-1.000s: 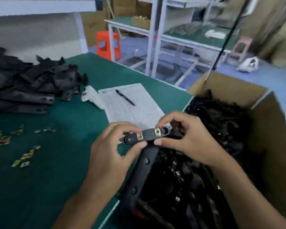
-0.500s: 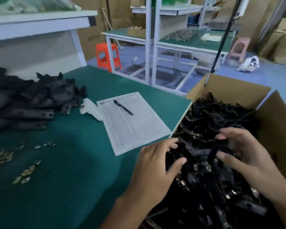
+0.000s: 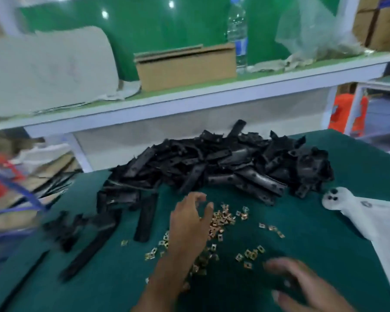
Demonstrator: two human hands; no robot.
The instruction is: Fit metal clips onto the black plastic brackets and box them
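Brass-coloured metal clips [image 3: 221,218] lie scattered on the green counter [image 3: 302,239] before heaped black brackets [image 3: 223,165]; the left hand [image 3: 189,224], fingers loosely curled and empty, reaches over them, seemingly picking one next; the blurred right hand [image 3: 302,287] hovers spread.

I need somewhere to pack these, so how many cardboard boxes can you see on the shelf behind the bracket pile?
1 for certain: a brown cardboard box on the shelf, left of the water bottle. More cardboard shows at the top right corner, possibly further boxes, cut off.
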